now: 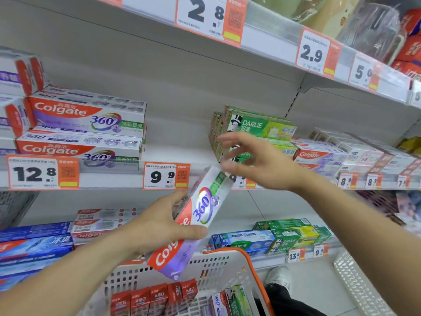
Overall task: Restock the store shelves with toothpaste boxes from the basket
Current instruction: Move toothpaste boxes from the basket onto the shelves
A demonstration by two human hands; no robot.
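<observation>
The Colgate 360 box (193,222) we hold tilted above the basket (230,261), its far end reaching up to the middle shelf's edge (109,180). We judge it light and stiff — a long thin carton with glossy print, likely slick, and its flat walls would dent under a hard squeeze. Our left hand (159,222) grips it near the middle, thumb across the front and fingers behind, which looks a sound hold for steering it in lengthwise. Our right hand (255,160) hovers just past the box's upper end, fingers spread and holding nothing; it is blurred. Matching Colgate 360 boxes (86,124) lie stacked on the shelf to the left, green Darlie boxes (257,128) to the right, a bare gap between them. The basket is perforated white plastic with an orange rim, red-ended cartons (155,297) standing in it.
</observation>
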